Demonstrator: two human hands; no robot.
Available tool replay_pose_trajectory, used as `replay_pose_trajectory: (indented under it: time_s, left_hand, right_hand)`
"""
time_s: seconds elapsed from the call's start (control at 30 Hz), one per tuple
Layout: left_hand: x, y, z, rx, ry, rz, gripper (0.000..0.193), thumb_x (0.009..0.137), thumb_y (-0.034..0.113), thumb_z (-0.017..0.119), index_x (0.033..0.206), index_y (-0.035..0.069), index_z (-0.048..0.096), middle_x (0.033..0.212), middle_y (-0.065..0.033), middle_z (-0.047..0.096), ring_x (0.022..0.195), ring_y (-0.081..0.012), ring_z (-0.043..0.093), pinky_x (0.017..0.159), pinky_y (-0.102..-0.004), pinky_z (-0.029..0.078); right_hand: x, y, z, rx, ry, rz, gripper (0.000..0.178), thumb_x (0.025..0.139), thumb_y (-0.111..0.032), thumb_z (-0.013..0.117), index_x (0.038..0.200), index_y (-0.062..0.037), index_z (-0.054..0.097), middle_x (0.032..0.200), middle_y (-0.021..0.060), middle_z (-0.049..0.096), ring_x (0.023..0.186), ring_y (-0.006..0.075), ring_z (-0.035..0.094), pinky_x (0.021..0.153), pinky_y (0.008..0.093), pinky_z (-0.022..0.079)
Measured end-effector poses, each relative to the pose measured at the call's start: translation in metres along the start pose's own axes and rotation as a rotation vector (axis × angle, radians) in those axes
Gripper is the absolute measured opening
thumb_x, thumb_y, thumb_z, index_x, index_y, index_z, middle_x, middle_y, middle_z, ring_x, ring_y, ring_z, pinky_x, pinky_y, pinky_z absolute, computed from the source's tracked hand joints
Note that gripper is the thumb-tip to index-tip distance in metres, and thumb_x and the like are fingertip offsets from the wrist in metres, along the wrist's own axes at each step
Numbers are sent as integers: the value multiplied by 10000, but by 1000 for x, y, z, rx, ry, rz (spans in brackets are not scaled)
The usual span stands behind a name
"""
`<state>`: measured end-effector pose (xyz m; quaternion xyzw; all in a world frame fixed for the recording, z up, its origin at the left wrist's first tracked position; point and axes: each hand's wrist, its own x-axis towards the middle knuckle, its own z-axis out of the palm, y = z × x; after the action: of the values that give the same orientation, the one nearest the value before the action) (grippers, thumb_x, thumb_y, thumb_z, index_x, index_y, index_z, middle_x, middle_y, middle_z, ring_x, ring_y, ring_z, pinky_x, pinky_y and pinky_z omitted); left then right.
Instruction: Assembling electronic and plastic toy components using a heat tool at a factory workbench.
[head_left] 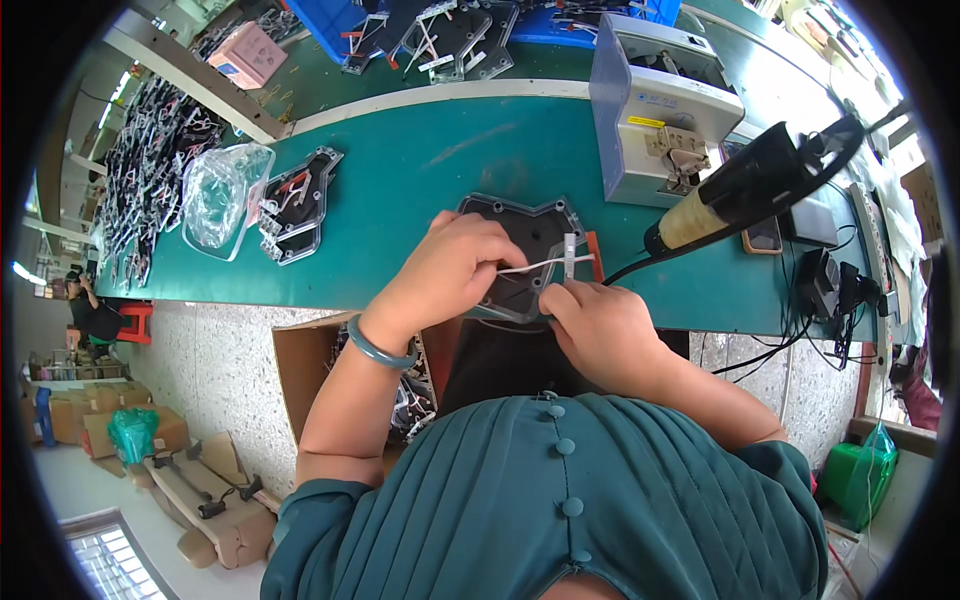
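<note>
Okay, so the left hand [455, 260] is reaching over the black panel [540, 225], its thumb and fingertips bunching together and seemingly pinching the white cable [540, 265] near its left end. The right hand [600, 325] is curling at the panel's lower right edge, thumb and forefinger sitting close together right by the white tag [569, 250] on the cable (can't tell what, if anything, they're gripping, the fingers are hiding it). The panel is lying on the green bench [430, 150] straight in front of the person, its clear rim showing along the top. The cable is running rightward across it to the red strip [595, 257], which is standing out just past the panel's right side.

To the right, a black-and-tan tool [690, 220] is hanging at a slant above the bench, and behind it a pale grey machine [655, 120] is standing near the back. A phone [762, 237] is lying further right. On the left, a second panel [297, 205] is resting next to a clear plastic container [215, 245], with a big heap of assemblies [150, 160] piling up beyond. A blue bin [330, 25] is holding more parts at the back, and a pink box [248, 55] is sitting left of it.
</note>
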<state>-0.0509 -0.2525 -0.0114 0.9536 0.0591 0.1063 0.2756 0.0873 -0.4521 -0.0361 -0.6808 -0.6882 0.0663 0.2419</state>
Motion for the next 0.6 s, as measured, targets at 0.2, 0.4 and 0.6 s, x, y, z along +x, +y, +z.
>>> replay_pose_trajectory:
  time_s: [0.2, 0.4, 0.6]
  left_hand:
    - [-4, -15, 5, -475, -16, 85, 174, 714, -78, 623, 727, 74, 705, 990, -86, 705, 923, -249, 646, 759, -346, 495]
    - [3, -4, 3, -355, -178, 177, 203, 726, -55, 677, 783, 131, 736, 952, -3, 729, 930, -239, 667, 928, -405, 458]
    - [-12, -1, 23, -230, 165, 11, 204, 790, -29, 697, 891, 141, 746, 962, -15, 723, 974, -234, 670, 961, -407, 430]
  right_hand:
    - [-1, 8, -3, 189, 318, 80, 127, 811, -4, 723, 881, -74, 643, 830, 94, 659, 652, 291, 649, 546, 353, 506]
    - [11, 16, 0, 413, 417, 77, 191, 805, 70, 710, 963, -35, 681, 910, 99, 694, 673, 232, 664, 566, 307, 507]
    - [13, 10, -29, 767, 137, -28, 274, 790, 96, 733, 1033, -17, 678, 1189, 133, 661, 787, 206, 688, 635, 272, 540]
